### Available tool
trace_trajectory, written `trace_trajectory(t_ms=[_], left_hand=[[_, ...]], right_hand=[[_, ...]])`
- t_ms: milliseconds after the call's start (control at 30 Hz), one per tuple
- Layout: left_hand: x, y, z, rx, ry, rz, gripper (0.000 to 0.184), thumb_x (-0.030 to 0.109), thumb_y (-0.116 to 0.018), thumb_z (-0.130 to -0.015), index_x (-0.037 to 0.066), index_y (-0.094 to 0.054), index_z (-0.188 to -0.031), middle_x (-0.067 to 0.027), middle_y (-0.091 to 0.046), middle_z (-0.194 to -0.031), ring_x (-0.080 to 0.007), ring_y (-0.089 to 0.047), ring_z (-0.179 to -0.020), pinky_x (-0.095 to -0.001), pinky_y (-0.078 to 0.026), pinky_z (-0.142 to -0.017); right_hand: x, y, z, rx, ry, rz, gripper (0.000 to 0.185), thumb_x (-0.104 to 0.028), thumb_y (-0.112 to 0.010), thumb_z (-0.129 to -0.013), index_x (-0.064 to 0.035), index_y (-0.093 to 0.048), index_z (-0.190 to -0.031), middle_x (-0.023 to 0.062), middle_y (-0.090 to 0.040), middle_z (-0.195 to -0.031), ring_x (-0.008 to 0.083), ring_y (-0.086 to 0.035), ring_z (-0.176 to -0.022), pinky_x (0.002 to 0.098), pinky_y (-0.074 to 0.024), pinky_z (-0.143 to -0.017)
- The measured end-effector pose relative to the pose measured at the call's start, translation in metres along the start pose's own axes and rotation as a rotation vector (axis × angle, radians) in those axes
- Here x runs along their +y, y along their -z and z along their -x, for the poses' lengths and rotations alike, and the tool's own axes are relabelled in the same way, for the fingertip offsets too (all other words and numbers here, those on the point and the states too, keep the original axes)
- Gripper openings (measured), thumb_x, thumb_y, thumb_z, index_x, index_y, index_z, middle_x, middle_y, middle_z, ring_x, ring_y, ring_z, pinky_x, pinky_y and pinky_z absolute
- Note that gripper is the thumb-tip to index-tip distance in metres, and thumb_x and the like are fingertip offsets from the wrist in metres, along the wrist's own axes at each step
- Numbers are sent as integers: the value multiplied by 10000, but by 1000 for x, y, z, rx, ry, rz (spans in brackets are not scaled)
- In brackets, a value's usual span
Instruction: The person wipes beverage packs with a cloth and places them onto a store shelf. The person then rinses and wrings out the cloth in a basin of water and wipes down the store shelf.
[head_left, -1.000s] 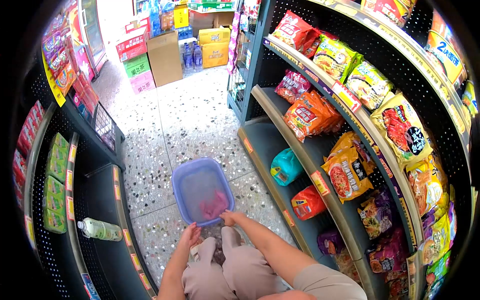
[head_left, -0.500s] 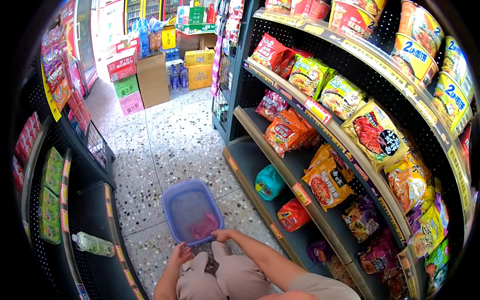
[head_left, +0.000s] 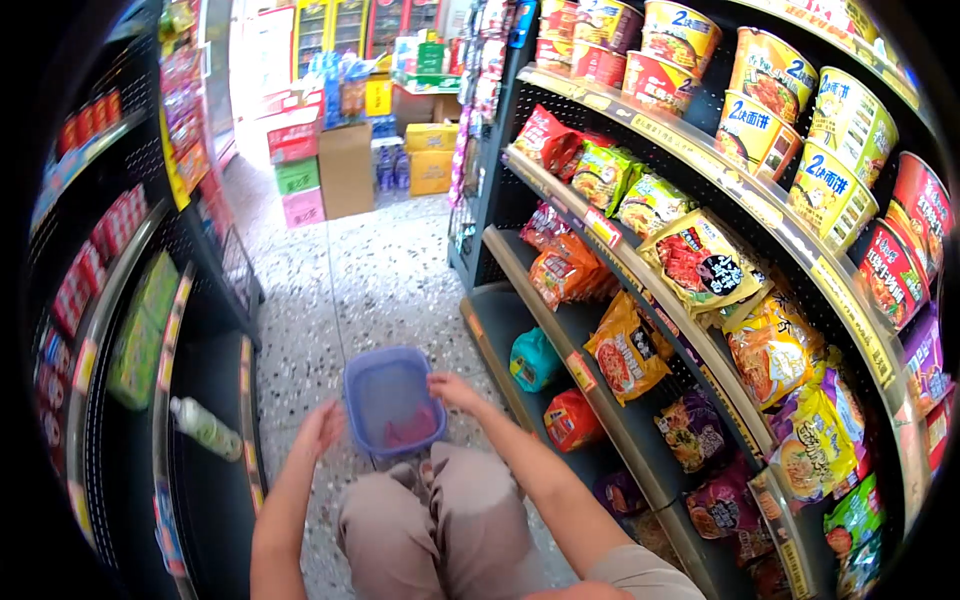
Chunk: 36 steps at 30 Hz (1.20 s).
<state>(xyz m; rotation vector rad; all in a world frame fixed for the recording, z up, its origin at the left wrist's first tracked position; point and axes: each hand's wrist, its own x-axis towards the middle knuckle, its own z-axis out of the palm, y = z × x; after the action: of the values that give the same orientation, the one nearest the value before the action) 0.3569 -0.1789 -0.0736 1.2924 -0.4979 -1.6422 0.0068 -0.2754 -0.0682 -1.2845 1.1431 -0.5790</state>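
A blue plastic basin point(head_left: 350, 400) stands on the floor in front of my knees, with cloudy water inside. A crumpled pink cloth point(head_left: 408, 430) lies in its near right part. My left hand point(head_left: 320, 428) is just left of the basin, open and holding nothing, with a small gap to the rim. At the right rim is my right hand point(head_left: 456, 391), its fingers loosely bent and apart over the edge; whether they touch the plastic is hard to make out.
Shelves point(head_left: 640, 235) with noodle packets and cups rise close on my right. On the left shelf point(head_left: 215, 500) a green-labelled bottle point(head_left: 206, 428) lies on its side. Cartons point(head_left: 346, 170) are stacked farther along the speckled floor point(head_left: 390, 260).
My right hand has moved from the basin's near right corner forward along its right side. My left hand has shifted up and left beside the basin. The camera view has tilted.
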Motion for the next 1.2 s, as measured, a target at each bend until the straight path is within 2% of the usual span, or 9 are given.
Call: trace_trajectory(t_ms=[100, 167, 433, 533, 633, 767, 833, 1067, 1200], left_hand=[[31, -42, 32, -84, -82, -37, 380, 362, -611, -918, 83, -582, -1175, -81, -605, -1222, -216, -574, -1119, -359, -467, -917], [52, -62, 53, -171, -117, -31, 450, 361, -609, -921, 89, -541, -1273, -86, -563, -1301, -230, -552, -1177, -366, -454, -953], [77, -118, 150, -182, -226, -66, 482, 353, -628, -920, 88, -526, -1310, -100, -562, -1302, -240, -572, -1160, -364, -468, -945], [56, -121, 136, -189, -178, -58, 501, 357, -652, -906, 91, -527, -1312, -103, -567, -1301, -243, -571, -1166, -367, -470, -945], [33, -128, 130, -162, -87, -123, 457, 345, -596, -937, 108, -532, -1323, -92, -589, -1284, -239, -594, -1147, -373, -468, -961], [-10, -106, 96, -143, 11, -108, 404, 324, -592, -944, 107, -551, -1282, -75, -611, -1238, -226, -615, -1113, -369, -478, -936], [-28, -90, 83, -114, 54, -75, 386, 316, -583, -952, 107, -552, -1275, -71, -615, -1225, -222, -616, -1112, -368, -480, -929], [-67, -55, 65, 40, 177, 58, 429, 311, -578, -961, 88, -521, -1324, -86, -610, -1249, -227, -578, -1168, -374, -458, -963], [-63, -76, 79, 49, 191, 90, 401, 298, -555, -978, 77, -534, -1312, -107, -584, -1282, -235, -554, -1205, -376, -427, -1022]], right_hand=[[-57, -11, 42, -43, 25, -6, 432, -208, -569, -934, -68, -524, -1340, 43, -641, -1171, 150, -628, -993, 301, -508, -738], [-80, -16, 64, -94, 57, 2, 432, -204, -566, -945, -66, -512, -1350, 59, -631, -1201, 168, -624, -1039, 320, -519, -786], [-114, -47, 139, -114, 83, -140, 391, -162, -565, -955, -56, -530, -1329, 74, -643, -1206, 178, -649, -1031, 307, -536, -793], [-83, -61, 130, -124, 78, -90, 409, -178, -576, -947, -53, -527, -1333, 77, -650, -1191, 174, -654, -999, 309, -530, -771], [-43, -72, 116, -149, 16, -124, 424, -166, -582, -946, -43, -510, -1345, 107, -642, -1195, 186, -661, -971, 316, -541, -783], [14, -76, 90, -175, -55, -57, 401, -175, -589, -933, -53, -545, -1313, 63, -677, -1078, 160, -652, -919, 296, -522, -725], [61, -81, 72, -284, -114, 164, 365, -189, -594, -928, -63, -583, -1270, 27, -675, -981, 130, -628, -843, 287, -504, -672], [172, -143, 60, -527, -424, 274, 399, -226, -598, -888, -84, -603, -1261, 28, -659, -918, 122, -586, -753, 271, -455, -583], [234, -178, 31, -559, -365, 298, 374, -225, -587, -870, -72, -619, -1209, 38, -657, -897, 131, -584, -730, 286, -455, -568]])
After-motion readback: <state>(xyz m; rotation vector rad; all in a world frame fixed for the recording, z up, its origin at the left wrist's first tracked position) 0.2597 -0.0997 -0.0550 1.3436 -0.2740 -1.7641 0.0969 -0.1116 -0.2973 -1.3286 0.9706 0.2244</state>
